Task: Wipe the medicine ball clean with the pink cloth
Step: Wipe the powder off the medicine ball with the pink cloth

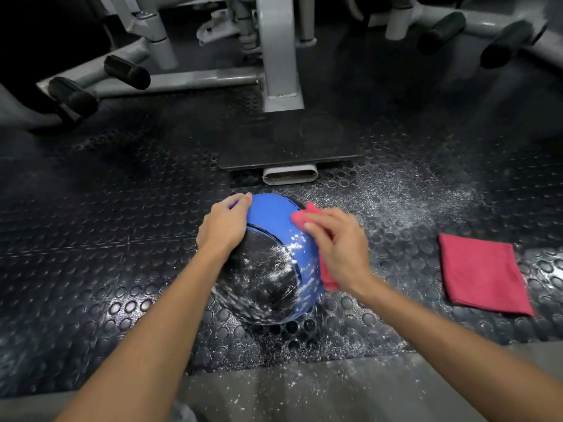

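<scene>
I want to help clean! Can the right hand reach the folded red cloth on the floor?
Probably yes. The folded red cloth lies on the floor beside the right hand, nothing between them, though that hand holds the pink cloth on the medicine ball.

Right hand (338,248) holds pink cloth (300,220) against ball (268,266)

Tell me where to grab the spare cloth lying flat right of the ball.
Pinch the spare cloth at its left edge, coming from above on the ball side. It lies flat and folded on the mat, so only an edge lifts; that edge is nearest the right hand.
</scene>
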Tool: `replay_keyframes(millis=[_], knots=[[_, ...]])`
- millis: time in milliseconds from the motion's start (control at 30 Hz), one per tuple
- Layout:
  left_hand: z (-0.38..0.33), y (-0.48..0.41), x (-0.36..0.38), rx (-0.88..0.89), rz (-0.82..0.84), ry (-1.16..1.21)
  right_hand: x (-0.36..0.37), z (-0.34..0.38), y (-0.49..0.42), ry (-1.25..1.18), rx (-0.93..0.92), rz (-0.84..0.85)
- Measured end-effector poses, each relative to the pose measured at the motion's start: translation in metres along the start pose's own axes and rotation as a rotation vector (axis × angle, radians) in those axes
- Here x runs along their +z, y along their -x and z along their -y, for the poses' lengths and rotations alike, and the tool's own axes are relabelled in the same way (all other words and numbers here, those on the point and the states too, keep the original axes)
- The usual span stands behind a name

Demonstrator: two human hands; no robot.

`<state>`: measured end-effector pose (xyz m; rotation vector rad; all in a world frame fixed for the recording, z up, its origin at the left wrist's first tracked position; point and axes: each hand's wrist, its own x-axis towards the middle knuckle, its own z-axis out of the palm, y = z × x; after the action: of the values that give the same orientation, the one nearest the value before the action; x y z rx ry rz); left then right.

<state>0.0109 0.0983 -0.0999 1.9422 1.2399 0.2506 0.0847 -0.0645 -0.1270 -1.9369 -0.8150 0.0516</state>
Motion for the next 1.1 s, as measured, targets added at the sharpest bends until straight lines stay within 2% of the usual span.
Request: replay_keyframes(millis=[100, 133, 167, 233, 300, 333, 367, 500, 533, 567, 633, 700, 767, 833, 900, 933, 967, 1033, 1100], knots=[[-0.002, -0.002, 0.0, -0.008, 0.007, -0.004, 0.011, 0.019, 0.017, 0.149, -0.427, 0.085], [-0.001, -0.002, -0.001, -0.002, 0.015, 0.002, 0.013, 0.015, 0.017, 0.167, -0.488, 0.08], [0.001, -0.003, -0.001, 0.003, 0.016, 0.017, 0.011, 0.009, 0.013, 0.122, -0.432, 0.073], [0.002, -0.002, -0.002, -0.003, 0.008, 0.046, 0.002, -0.004, -0.001, -0.074, -0.133, 0.012], [0.0, -0.001, 0.0, -0.025, -0.01, 0.043, -0.005, -0.017, -0.011, -0.161, 0.126, 0.005], [-0.001, 0.0, 0.001, -0.039, -0.022, 0.036, -0.004, -0.017, -0.012, -0.136, 0.149, 0.018], [-0.003, -0.001, 0.002, -0.053, -0.034, 0.031, -0.003, -0.01, -0.011, -0.097, 0.111, 0.027], [-0.003, -0.005, 0.0, -0.065, -0.032, 0.048, 0.011, 0.005, 0.011, 0.106, -0.396, 0.057], [-0.002, -0.005, -0.001, -0.055, -0.026, 0.06, 0.012, 0.001, 0.012, 0.103, -0.435, 0.038], [-0.001, -0.004, -0.002, -0.05, -0.023, 0.069, 0.01, -0.003, 0.01, 0.033, -0.369, 0.026], [0.0, -0.001, -0.003, -0.056, -0.03, 0.072, 0.005, -0.014, 0.002, -0.131, -0.086, -0.008], [-0.002, 0.001, -0.001, -0.075, -0.05, 0.064, -0.001, -0.021, -0.005, -0.19, 0.146, -0.005], [-0.004, 0.0, 0.001, -0.101, -0.071, 0.055, -0.003, -0.012, -0.005, -0.156, 0.161, 0.031], [-0.004, -0.005, 0.002, -0.122, -0.08, 0.054, 0.0, 0.004, 0.005, -0.083, -0.002, 0.069], [-0.003, -0.008, 0.0, -0.125, -0.073, 0.06, 0.005, 0.009, 0.018, 0.01, -0.244, 0.079], [-0.002, -0.01, -0.001, -0.123, -0.066, 0.074, 0.007, 0.004, 0.018, 0.014, -0.277, 0.084], [-0.001, -0.012, -0.002, -0.127, -0.061, 0.087, 0.006, 0.0, 0.014, -0.051, -0.209, 0.103], [0.0, -0.015, -0.003, -0.142, -0.063, 0.101, 0.005, -0.019, 0.0, -0.209, 0.051, 0.103], [-0.001, -0.015, -0.002, -0.165, -0.081, 0.099, 0.001, -0.034, -0.01, -0.267, 0.278, 0.108]])
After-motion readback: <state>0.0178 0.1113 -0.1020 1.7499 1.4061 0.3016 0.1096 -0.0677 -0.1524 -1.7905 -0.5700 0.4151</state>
